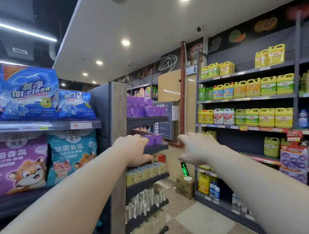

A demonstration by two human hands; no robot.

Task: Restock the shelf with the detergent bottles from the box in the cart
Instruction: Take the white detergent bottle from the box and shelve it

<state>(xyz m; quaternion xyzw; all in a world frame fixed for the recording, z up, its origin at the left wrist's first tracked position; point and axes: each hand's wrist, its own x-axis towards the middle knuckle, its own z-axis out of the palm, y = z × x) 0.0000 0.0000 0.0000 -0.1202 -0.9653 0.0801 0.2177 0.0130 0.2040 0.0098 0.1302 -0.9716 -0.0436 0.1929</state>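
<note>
Head view: well left of the wooden post (pixel 118 110), blue powder bags (pixel 28 94) lie on an upper ledge, with a purple tiger bag (pixel 13 162) and a teal bag (pixel 71 156) below them. Just right of the post, the left hand (pixel 132 148) is stretched forward with fingers loose and thumb spread, grasping nothing. It is in front of the purple boxes (pixel 145 106) stacked on the small racks fixed to the post, and whether it touches a rack cannot be told. Further right of the post, the right hand (pixel 197 148) is stretched out in mid-air, fingers splayed and released, holding nothing. Below it, a cardboard carton (pixel 184 186) sits on the floor. Well right of the post runs the shelf (pixel 245 99), where the detergent bottles (pixel 266 117), yellow and green, stand upright in rows on several levels, apart from both hands.
</note>
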